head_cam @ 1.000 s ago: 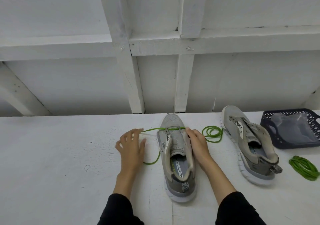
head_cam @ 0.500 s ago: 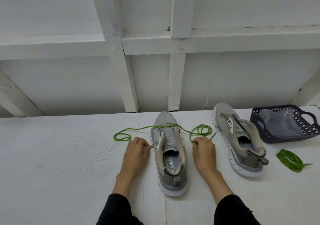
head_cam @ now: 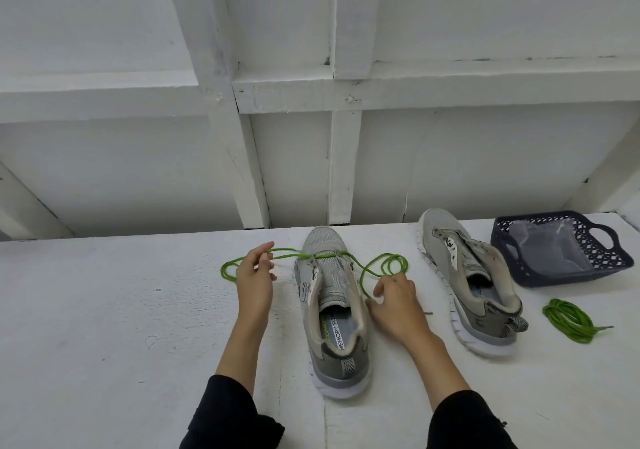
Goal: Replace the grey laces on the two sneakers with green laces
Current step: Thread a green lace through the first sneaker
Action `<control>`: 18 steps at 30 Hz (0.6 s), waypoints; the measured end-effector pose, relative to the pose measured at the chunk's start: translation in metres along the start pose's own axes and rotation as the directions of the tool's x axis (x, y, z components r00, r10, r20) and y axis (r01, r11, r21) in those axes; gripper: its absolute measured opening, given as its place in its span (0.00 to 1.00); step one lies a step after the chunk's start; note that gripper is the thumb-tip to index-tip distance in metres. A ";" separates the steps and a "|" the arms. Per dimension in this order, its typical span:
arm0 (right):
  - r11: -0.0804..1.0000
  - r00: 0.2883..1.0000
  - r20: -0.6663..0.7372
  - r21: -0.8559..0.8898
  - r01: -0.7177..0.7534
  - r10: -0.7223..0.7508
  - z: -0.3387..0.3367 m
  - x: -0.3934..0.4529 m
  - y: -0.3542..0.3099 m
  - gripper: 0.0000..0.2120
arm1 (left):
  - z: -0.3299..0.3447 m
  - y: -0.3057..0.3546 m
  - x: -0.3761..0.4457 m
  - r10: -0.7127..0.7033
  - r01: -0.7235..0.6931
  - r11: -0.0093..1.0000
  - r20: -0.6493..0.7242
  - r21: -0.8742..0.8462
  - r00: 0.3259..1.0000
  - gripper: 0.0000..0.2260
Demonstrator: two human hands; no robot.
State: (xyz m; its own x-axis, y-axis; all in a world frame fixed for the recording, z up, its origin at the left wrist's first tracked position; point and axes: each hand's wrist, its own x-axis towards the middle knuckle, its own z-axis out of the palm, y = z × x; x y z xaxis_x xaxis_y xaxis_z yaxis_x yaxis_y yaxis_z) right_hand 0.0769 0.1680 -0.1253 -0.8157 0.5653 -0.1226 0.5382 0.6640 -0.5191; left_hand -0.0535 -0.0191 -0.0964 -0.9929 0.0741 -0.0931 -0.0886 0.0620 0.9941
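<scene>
On the bench [head_cam: 104, 327], the left hand [head_cam: 254, 280] pinched the green lace [head_cam: 367, 270] at the near sneaker's [head_cam: 332, 313] nine o'clock while the right hand [head_cam: 398, 301] gripped it at three o'clock.

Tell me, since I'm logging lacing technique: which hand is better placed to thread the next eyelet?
Probably the left hand: it already pinches the green lace beside the sneaker. The right hand only rests by its strand's slack.
</scene>
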 end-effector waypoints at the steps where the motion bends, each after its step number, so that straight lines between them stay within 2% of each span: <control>1: 0.999 1.000 -0.001 -0.039 0.015 -0.015 0.002 0.000 -0.002 0.07 | 0.001 0.001 0.002 -0.074 0.074 0.997 0.028 -0.006 0.997 0.12; 3: 0.992 1.000 -0.007 -0.120 0.024 -0.025 0.003 0.000 -0.004 0.07 | -0.001 0.000 0.006 -0.241 0.239 0.971 0.101 0.026 0.965 0.11; 4: 0.997 1.000 -0.022 -0.083 0.012 -0.013 0.001 0.001 -0.006 0.07 | -0.003 0.001 0.006 -0.304 0.298 0.953 0.145 0.059 0.942 0.10; 6: 0.986 0.997 -0.054 0.163 -0.039 0.048 -0.006 0.002 -0.012 0.05 | -0.006 0.001 0.003 -0.351 0.338 0.936 0.230 0.092 0.908 0.11; 7: 0.948 0.994 -0.070 0.315 -0.053 0.079 -0.013 0.004 -0.016 0.05 | -0.007 0.002 0.001 -0.345 0.334 0.938 0.264 0.089 0.901 0.12; 9: 0.810 0.989 -0.096 0.585 -0.033 0.109 -0.027 0.006 -0.029 0.06 | -0.007 0.006 -0.001 -0.307 0.307 0.950 0.312 0.053 0.899 0.12; 11: 0.575 0.995 -0.067 0.818 0.016 0.067 -0.043 0.006 -0.046 0.09 | -0.003 0.012 -0.002 -0.270 0.289 0.957 0.335 -0.009 0.903 0.12; 12: 0.465 0.998 -0.058 0.884 0.041 0.020 -0.052 0.005 -0.055 0.10 | 0.000 0.015 -0.003 -0.264 0.301 0.952 0.341 -0.057 0.902 0.12; 13: 0.407 0.997 -0.071 0.910 0.078 -0.031 -0.059 0.004 -0.063 0.11 | 0.003 0.019 -0.005 -0.272 0.333 0.934 0.349 -0.127 0.896 0.11; 14: 0.410 0.992 -0.108 0.904 0.125 -0.066 -0.065 0.003 -0.070 0.11 | 0.006 0.024 -0.007 -0.288 0.385 0.897 0.372 -0.219 0.882 0.10; 15: 0.476 0.983 -0.167 0.860 0.185 -0.078 -0.069 0.003 -0.076 0.12 | 0.009 0.029 -0.009 -0.305 0.449 0.835 0.410 -0.319 0.859 0.10; 18: 0.784 0.919 -0.378 0.536 0.314 -0.110 -0.072 0.009 -0.088 0.10 | 0.016 0.040 -0.013 -0.354 0.640 0.582 0.552 -0.501 0.755 0.09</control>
State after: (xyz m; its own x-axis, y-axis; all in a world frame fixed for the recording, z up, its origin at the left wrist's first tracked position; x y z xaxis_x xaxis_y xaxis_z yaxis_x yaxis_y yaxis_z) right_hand 0.0379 0.1498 -0.0195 -0.7290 0.6316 0.2638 0.0521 0.4355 -0.8987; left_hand -0.0427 -0.0021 -0.0565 -0.6741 0.5834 -0.4530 -0.7269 -0.4153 0.5470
